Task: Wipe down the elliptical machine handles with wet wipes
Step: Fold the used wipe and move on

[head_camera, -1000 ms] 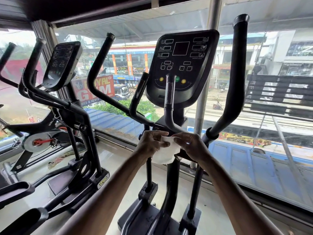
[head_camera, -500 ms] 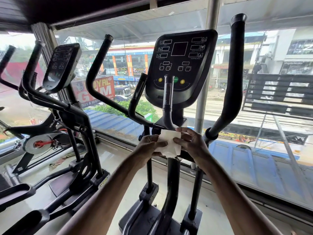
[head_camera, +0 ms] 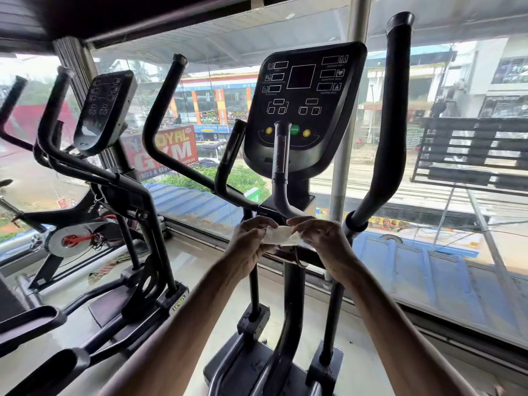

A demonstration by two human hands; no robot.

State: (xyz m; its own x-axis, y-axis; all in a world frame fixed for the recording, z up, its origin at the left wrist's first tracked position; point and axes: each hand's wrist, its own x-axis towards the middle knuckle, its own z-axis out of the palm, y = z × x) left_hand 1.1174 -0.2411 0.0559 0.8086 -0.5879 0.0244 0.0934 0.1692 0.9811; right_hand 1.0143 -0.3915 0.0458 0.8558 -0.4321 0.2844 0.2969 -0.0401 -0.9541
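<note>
A gym floor by a wide window (head_camera: 471, 252), street and shops outside. An elliptical (head_camera: 288, 295) stands ahead, its console (head_camera: 303, 110) dark, long handles rising at left (head_camera: 160, 115) and right (head_camera: 391, 115) (two short inner grips between them). Below the console, the left hand (head_camera: 251, 241) and right hand (head_camera: 323, 238) each pinch an end of a white wipe (head_camera: 281, 235), stretched between them just before the centre post. A second elliptical (head_camera: 114, 195) stands to the left.
</note>
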